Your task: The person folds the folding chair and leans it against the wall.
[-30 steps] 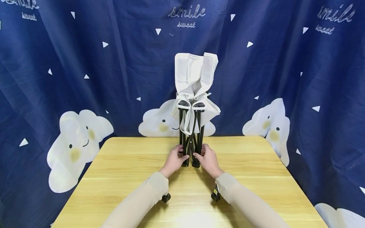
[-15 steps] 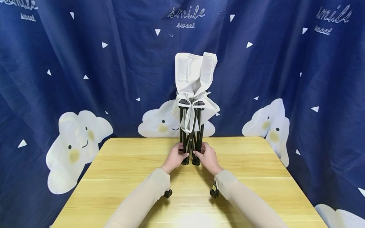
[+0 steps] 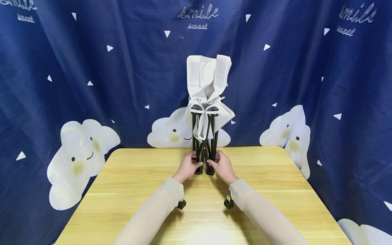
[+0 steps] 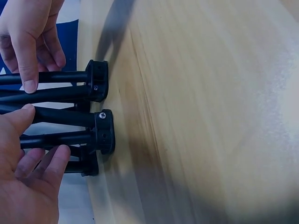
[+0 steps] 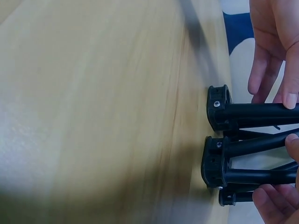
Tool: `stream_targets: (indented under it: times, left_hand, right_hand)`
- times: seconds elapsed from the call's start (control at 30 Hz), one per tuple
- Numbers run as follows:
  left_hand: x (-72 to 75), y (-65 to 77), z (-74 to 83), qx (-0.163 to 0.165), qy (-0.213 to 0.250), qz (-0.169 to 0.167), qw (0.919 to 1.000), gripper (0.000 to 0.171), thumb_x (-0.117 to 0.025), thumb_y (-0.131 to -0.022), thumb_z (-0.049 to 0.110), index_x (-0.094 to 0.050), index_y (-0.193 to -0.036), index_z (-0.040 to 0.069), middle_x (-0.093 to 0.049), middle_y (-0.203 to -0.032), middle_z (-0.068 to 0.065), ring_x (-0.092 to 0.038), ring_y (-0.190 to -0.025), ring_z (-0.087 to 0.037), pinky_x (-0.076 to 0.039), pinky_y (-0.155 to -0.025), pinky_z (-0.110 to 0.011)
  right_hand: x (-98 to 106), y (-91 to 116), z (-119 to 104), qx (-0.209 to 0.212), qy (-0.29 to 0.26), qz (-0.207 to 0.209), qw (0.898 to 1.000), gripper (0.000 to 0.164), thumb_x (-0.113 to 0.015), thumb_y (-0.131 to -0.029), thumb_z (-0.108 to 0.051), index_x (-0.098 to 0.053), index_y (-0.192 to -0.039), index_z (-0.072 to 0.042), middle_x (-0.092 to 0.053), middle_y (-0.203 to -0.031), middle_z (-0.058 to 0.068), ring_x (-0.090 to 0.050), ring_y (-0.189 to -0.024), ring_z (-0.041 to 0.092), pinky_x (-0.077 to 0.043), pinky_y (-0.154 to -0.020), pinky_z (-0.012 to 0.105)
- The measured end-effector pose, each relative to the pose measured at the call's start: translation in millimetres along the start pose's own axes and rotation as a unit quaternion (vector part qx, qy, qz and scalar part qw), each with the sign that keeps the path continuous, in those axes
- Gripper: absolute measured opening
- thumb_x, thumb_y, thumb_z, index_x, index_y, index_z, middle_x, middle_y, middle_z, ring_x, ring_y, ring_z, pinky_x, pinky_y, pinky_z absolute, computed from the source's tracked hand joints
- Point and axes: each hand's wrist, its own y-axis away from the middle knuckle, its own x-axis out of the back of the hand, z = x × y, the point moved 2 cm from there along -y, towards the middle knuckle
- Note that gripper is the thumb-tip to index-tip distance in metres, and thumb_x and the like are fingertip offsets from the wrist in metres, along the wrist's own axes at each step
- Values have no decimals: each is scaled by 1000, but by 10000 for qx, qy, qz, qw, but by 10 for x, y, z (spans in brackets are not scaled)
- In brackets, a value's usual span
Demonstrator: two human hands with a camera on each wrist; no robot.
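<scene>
A small folded folding chair stands upright near the table's far edge, its white fabric seat and back (image 3: 200,76) bunched together over crossed black legs (image 3: 204,148). Around the lower legs on the left side, my left hand (image 3: 186,167) has its thumb in front and fingers behind. My right hand (image 3: 224,167) grips the right-side legs in the same way. Up close in the left wrist view, screwed plastic feet (image 4: 106,133) cap the leg tubes, right at the tabletop. The right wrist view has both hands pinching tubes just above the feet (image 5: 215,161).
The light wood table (image 3: 128,204) reaches back to a dark blue curtain (image 3: 147,61) printed with clouds and triangles. A black wrist camera (image 3: 181,204) hangs under the left sleeve, and another wrist camera (image 3: 228,202) under the right sleeve.
Both hands and the folded chair have shifted slightly toward the table's far edge. The grip on the legs looks the same. The head view has turned a little.
</scene>
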Motion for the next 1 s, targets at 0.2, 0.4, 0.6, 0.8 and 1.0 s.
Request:
stream_targets:
  times: [0.2, 0.4, 0.6, 0.8, 1.0]
  left_hand:
    - [-1, -67, 15, 102, 19, 58, 9999, 55, -75, -102, 7, -51, -150, -5, -66, -139, -26, -71, -121, -40, -62, -102, -50]
    - [-2, -127, 39, 45, -5, 178, 9998, 52, -76, -100, 5, -54, -145, -6, -69, -134, -27, -73, -117, -41, -62, -102, -50]
    - [5, -184, 33, 48, -76, 207, 9997, 52, -77, -99, 4, -55, -145, -6, -69, -134, -28, -73, -118, -42, -61, -104, -51]
    - [-1, -244, -20, 168, -29, 248, 9995, 55, -76, -100, 6, -53, -149, -6, -68, -137, -28, -72, -121, -43, -61, -105, -52]
    - [-4, -285, -55, 4, 273, 386, 9989, 52, -76, -100, 6, -55, -145, -9, -68, -134, -32, -72, -119, -47, -62, -103, -53]
  right_hand:
    - [-2, -62, 4, -39, 20, -38, 10000, 46, -84, -97, -18, -65, -132, 4, -78, -102, 18, -74, -91, 29, -64, -84, 47]
    - [-20, -136, 20, -44, 20, 3, 10000, 45, -84, -96, -16, -65, -132, 5, -78, -102, 19, -74, -90, 30, -63, -84, 48]
    - [-51, -195, 35, -56, 39, 99, 9999, 47, -85, -95, -15, -65, -132, 5, -78, -104, 21, -74, -91, 31, -63, -85, 48]
    - [-88, -241, 19, -178, 102, 134, 9997, 51, -86, -94, -15, -63, -134, 7, -78, -105, 23, -75, -93, 34, -63, -88, 50]
    - [-113, -290, 4, -204, 149, 151, 9996, 51, -84, -95, -16, -62, -134, 7, -78, -107, 23, -76, -93, 33, -63, -87, 51]
